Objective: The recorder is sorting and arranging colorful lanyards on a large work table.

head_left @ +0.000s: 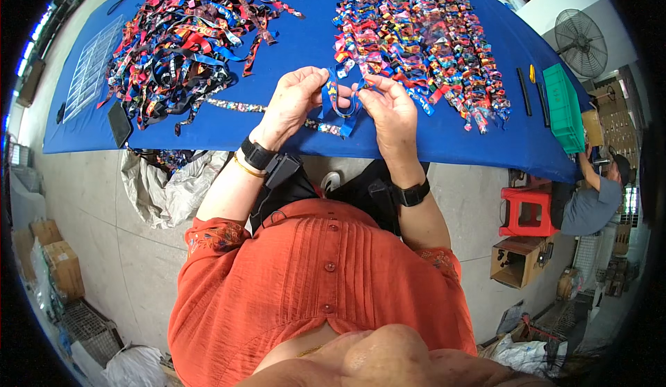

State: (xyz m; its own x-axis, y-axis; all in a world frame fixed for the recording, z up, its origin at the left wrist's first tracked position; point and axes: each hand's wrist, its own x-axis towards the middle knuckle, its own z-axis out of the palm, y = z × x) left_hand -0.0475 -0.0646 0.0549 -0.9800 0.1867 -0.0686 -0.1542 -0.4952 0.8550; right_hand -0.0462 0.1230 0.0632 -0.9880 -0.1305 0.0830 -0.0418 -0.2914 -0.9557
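A blue printed lanyard strap (332,94) hangs in a small loop between my hands, above the near edge of the table. My left hand (295,102) pinches one side of it between thumb and fingertips. On the other side, my right hand (390,109) grips the strap with thumb and index finger. A multicoloured patterned strap (236,106) lies on the table and passes beneath my left hand. To the left is a tangled pile of lanyards (187,47). Rows of bundled lanyards (416,33) lie close together beyond and right of my right hand.
A blue cloth (298,40) covers the table. A white wire rack (94,64) and a dark phone-like slab (119,124) lie left. A green bin (563,108) sits at the right end, near a fan (581,42), a red stool (525,211) and another person (593,203).
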